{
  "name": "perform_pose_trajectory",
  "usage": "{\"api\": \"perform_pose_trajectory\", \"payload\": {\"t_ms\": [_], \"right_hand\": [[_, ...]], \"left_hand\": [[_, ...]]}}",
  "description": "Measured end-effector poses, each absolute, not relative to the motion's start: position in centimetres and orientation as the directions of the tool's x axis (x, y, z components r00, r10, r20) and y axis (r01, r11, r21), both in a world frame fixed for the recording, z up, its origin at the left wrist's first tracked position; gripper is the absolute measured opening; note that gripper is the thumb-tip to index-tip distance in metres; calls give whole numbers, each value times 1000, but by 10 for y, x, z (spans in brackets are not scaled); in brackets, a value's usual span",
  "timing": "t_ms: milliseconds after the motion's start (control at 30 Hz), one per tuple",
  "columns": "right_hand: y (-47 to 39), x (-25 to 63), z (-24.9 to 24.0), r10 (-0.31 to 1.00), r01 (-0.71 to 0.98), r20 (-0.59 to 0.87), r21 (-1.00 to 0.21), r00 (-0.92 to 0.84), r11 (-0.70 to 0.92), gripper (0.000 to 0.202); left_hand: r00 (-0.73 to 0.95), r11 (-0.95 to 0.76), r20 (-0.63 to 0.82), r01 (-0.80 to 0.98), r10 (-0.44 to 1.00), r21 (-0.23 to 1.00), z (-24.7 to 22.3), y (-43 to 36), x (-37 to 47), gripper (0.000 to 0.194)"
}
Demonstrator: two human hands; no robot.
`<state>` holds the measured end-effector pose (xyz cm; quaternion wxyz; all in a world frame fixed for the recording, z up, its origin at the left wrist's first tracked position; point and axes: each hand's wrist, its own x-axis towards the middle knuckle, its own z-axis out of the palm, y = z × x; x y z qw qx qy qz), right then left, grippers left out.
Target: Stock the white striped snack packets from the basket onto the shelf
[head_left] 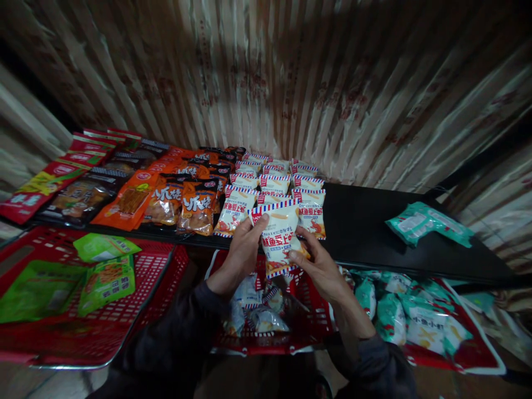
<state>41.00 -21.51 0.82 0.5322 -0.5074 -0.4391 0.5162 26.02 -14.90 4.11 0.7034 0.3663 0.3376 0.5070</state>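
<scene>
A white snack bag (279,235) with a red-and-blue striped edge and red lettering is held upright in front of the shelf. My left hand (243,249) grips its upper left side, thumb on the front. On its lower right side is my right hand (320,266), thumb also on the front. Just behind it, matching white snack bags (236,209) stand in rows on the black shelf (353,221). Below my hands, a red basket (316,310) holds several more striped bags (266,318), partly hidden by my arms.
Left on the shelf are orange-and-black bags (197,208), dark bags (81,194) and red bags (45,180). Two teal bags (428,221) lie at the right. A left basket (124,332) holds green bags (110,282); a right basket (477,354) holds teal-and-white bags (424,324). Corrugated sheeting (266,72) stands behind.
</scene>
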Motion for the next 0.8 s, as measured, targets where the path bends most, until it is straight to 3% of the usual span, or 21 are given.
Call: {"api": "perform_pose_trajectory", "payload": {"t_ms": [200,367,500,600,800], "right_hand": [[-214,420,9,994,55,-6,-998,106,-12,50],[-219,431,12,994,175,19,-985,108,-1,42],[-221,426,14,999,242,39,-970,36,29,38],[-222,421,15,999,197,29,-980,43,20,42],[-218,424,14,992,-86,-32,-996,119,-22,44]], "left_hand": [[266,205,-90,-447,960,871,43,-133,242,38],[426,146,-53,-189,903,971,53,-120,213,34],[485,129,-66,-97,872,987,56,-121,207,32],[489,123,-77,-64,869,990,54,-123,209,30],[301,75,-26,-152,953,986,48,-116,209,38]]}}
